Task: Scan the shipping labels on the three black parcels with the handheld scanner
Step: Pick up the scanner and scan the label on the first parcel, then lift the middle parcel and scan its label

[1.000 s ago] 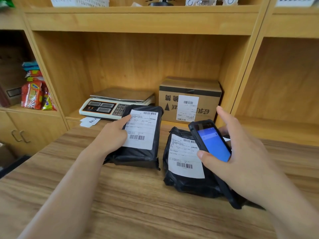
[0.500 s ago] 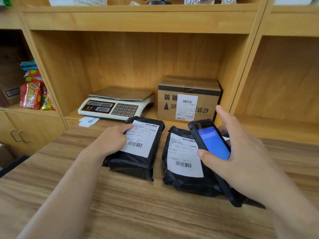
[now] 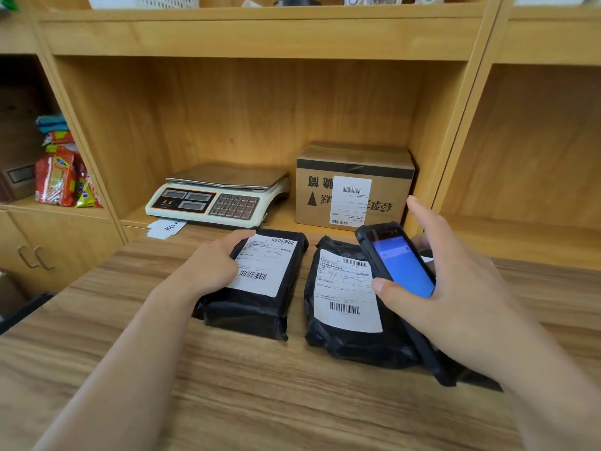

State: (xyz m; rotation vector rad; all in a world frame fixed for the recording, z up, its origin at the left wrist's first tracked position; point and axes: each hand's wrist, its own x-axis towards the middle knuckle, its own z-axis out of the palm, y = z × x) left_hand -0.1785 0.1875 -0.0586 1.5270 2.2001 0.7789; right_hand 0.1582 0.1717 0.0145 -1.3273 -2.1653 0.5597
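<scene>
Shelf unit [image 3: 260, 37] is seen behind the worktop [image 3: 227, 385]; its middle bay holds a box [image 3: 354, 187] with a white label, at right, and a scale [image 3: 218, 196] at left. Snack packs [image 3: 61, 180] are stacked in the left bay.

Two parcels are laid side by side near the worktop's far edge, labels up. Left parcel [image 3: 257, 288] is gripped at its left edge by the left hand [image 3: 211, 268], thumb pressed on the label [image 3: 265, 265], other fingers hidden. Right parcel [image 3: 351, 307] lies flat just beside it, a gap between them; its label [image 3: 346, 291] is partly covered by the scanner [image 3: 400, 271]. A third parcel cannot be made out.

Scanner is held tilted over the right parcel by the right hand [image 3: 455, 288]: thumb on the blue screen's lower edge, index finger raised straight and clear of the case.
</scene>
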